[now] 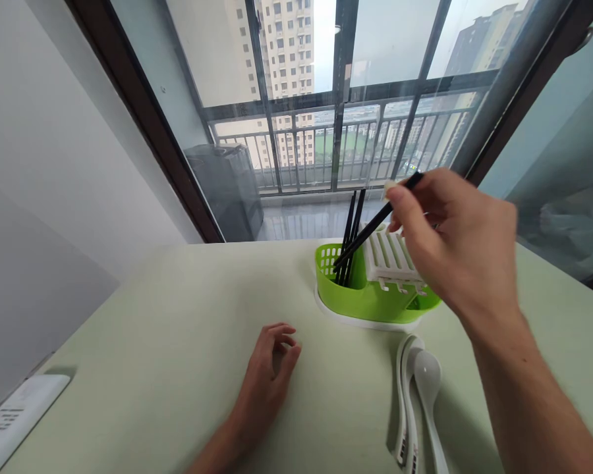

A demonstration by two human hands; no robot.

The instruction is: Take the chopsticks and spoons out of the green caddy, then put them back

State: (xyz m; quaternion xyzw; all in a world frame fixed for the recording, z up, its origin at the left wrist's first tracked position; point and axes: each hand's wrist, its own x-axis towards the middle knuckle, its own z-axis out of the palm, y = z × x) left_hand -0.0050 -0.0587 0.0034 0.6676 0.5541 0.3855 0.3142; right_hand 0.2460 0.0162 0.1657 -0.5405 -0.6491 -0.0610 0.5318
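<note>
Between the thumb and fingers of my right hand [464,237] is a black chopstick [375,222], slanting down to the left. Its lower end reaches into the left compartment of a green utensil holder [360,301], where several other black chopsticks [352,224] lean upright. A white slatted rack [390,255] tops the holder's middle, partly hidden by my right hand. My left hand [271,368] rests on the table, fingers loosely curled and apart, with nothing in it. White spoons [427,375] lie on the table in front of the holder, below my right hand.
The pale green table [202,316] extends to a glass door at the back, with a balcony railing [296,148] beyond. A white box-like object [24,408] sits at the table's left edge. A dark covered appliance [225,187] stands behind the glass.
</note>
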